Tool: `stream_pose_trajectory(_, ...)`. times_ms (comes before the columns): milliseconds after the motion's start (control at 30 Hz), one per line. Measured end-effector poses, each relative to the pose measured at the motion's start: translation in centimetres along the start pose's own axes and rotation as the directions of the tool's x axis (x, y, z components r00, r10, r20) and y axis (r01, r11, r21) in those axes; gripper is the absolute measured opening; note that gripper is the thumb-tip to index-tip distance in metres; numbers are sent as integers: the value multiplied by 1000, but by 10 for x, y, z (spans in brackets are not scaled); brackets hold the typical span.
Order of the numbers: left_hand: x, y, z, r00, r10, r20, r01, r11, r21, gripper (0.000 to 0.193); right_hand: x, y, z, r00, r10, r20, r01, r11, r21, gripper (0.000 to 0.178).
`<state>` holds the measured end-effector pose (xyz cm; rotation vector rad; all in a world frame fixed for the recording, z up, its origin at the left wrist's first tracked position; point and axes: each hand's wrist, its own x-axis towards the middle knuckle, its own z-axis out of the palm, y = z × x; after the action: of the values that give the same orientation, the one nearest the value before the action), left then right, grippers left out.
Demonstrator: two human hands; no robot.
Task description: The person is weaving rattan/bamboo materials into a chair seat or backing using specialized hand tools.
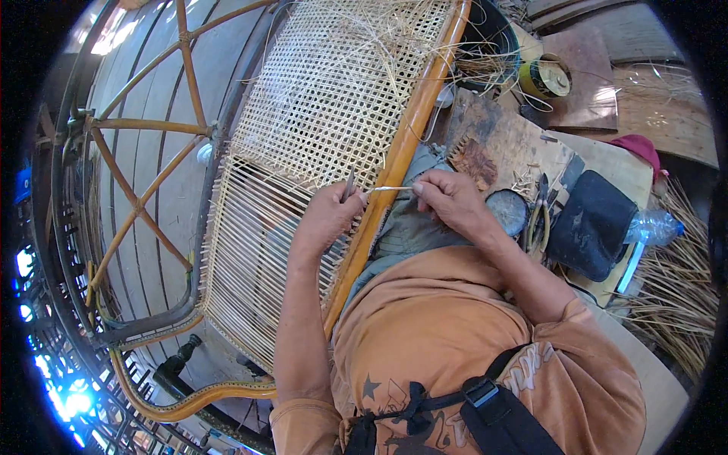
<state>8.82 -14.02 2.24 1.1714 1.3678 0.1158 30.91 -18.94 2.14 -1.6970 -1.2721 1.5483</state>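
Observation:
A thin pale cane strand (390,188) is stretched between my two hands, above the orange-brown wooden rail (402,155) of a frame. My left hand (330,218) is closed on one end of it; a narrow grey metal blade or point (349,184) also sticks up from that fist, its handle hidden. My right hand (456,203) pinches the other end between thumb and fingers, over my lap. Left of the rail, woven cane webbing (326,106) with open holes fills the upper part of the frame. Below it, parallel cane strands (250,250) run across without the weave.
Loose strands (390,38) lie tangled on the far webbing. At right are pliers (538,214), a round tin (506,212), a black case (591,225), a plastic bottle (654,227), a yellow can (544,76) and a cane bundle (675,296). A rattan frame (139,206) stands left.

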Motion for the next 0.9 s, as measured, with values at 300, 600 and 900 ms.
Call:
stream_pose_trajectory(300, 8, 17, -8, 997, -72, 40, 49, 913, 405, 23, -28, -2, -35, 992, 1, -127, 51, 913, 405, 18)
stream_pose_trajectory(600, 13, 32, 4, 999, 51, 12, -43, 647, 761, 26, -33, 4, -65, 968, 13, -250, 97, 900, 425, 19)
stream_pose_trajectory(900, 12, 48, 14, 996, 84, 20, -56, 443, 895, 22, -9, 47, -110, 872, 3, -490, 149, 951, 270, 19)
